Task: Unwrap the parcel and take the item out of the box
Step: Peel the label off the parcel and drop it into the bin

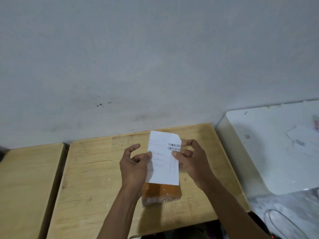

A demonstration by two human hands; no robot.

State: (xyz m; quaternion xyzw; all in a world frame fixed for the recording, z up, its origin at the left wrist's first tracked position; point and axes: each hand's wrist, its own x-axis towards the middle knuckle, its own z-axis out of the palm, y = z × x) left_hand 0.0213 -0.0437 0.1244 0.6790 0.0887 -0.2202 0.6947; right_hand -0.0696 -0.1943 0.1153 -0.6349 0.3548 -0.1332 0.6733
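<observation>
1. A small parcel (161, 193) is seen resting lengthwise on the middle of a pale wooden table (96, 178); its near end shows brown cardboard under clear, crinkled plastic wrap, judged light, rigid inside and slippery outside
2. The left hand (133, 167) is held at the parcel's left edge, thumb pressed on the white shipping label (164, 161), the other fingers curled and apart
3. The right hand (191, 159) is set against the right edge, thumb tip pinched onto the label, forefinger hooked above it
4. The wrap is best taken at a loose corner or seam at the near end, where the film bunches
5. Two barcodes are printed at the label's far right corner; the lines of text are too blurred to be read
6. A white appliance (269, 149) is seen beyond, to the right, with papers on top
</observation>
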